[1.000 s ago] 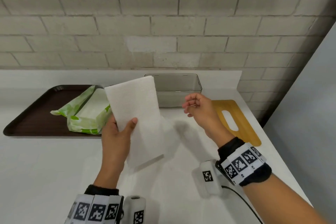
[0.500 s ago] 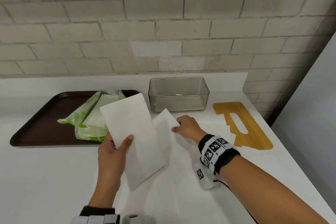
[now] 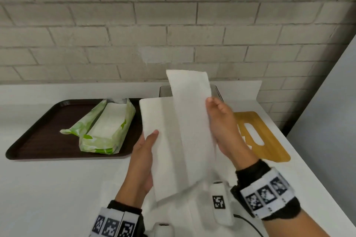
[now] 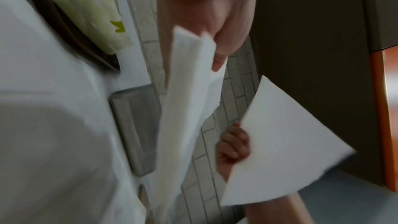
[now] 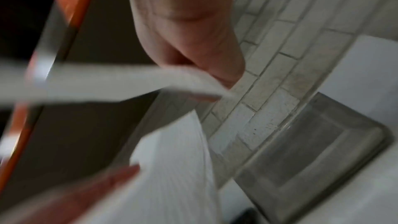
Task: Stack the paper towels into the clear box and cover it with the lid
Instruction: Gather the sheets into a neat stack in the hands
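Hands: left hand [image 3: 143, 157] grips one white folded paper towel [image 3: 154, 121]; right hand [image 3: 221, 123] pinches a second white paper towel [image 3: 189, 113], apparently overlapping the first, before the clear plastic box [image 5: 318, 144] at the white counter's [image 3: 48, 188] back edge.

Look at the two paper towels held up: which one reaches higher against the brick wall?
The paper towel in the right hand, the narrow towel; its top crosses the clear box. The left hand's wider towel stops lower.
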Demonstrator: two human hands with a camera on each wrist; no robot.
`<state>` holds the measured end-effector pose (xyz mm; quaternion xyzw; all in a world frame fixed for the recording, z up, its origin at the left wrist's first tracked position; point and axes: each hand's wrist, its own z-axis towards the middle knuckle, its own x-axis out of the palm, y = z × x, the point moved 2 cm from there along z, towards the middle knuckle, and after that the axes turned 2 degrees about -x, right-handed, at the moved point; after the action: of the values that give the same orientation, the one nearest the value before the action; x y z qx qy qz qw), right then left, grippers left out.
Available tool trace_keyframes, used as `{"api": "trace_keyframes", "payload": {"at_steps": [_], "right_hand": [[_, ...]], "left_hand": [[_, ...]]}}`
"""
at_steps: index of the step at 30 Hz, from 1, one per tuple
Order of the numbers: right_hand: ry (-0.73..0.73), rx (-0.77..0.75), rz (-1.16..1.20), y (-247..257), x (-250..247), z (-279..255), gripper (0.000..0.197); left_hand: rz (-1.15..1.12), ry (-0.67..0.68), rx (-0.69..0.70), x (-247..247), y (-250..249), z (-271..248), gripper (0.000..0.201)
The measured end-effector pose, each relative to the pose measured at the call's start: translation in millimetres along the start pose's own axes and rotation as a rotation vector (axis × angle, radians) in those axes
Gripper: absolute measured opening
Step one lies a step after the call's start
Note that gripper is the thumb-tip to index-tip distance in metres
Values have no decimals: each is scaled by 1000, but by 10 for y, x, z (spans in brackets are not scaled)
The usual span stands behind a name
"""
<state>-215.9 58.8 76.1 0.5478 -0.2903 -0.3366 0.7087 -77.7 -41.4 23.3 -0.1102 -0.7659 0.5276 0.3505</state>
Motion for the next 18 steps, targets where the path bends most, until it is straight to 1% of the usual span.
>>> {"api": "trace_keyframes", "payload": {"at_steps": [1,3,5,6,8,9,10,12,13,14,15,16,18], "right_hand": [[-13,-13,-145,-106,67,-15,28],[-4,-42,-387,-287,158,-58,33],[-26,-54,-539,-389,190,-109,34],[-41,-63,-583,-407,192,-133,32],[-49,-83,-637,-399,186,-166,24],[-39,-77,-608,-384,175,-171,17],[-21,-48,-523,-369,148,-175,10],[68,79,-243,-327,87,-190,24],[125,153,-84,-303,63,-203,28],[172,194,39,-272,45,-224,28],[194,184,89,-242,28,-248,27],[182,150,81,-215,17,-268,27],[95,53,35,-183,4,-287,28]], "left_hand": [[-24,35,-29,48,14,-15,20],[-39,93,-59,124,43,-46,29],[-7,135,-56,168,60,-62,39],[19,145,-41,185,62,-68,39],[126,142,39,203,63,-70,28],[178,132,88,199,66,-62,23],[212,126,131,197,67,-62,22],[250,126,220,184,71,-57,24],[275,125,267,183,67,-64,25],[304,114,310,185,63,-66,25],[324,101,350,194,58,-73,25],[333,90,382,210,53,-81,25],[337,88,434,257,50,-103,28]]}}
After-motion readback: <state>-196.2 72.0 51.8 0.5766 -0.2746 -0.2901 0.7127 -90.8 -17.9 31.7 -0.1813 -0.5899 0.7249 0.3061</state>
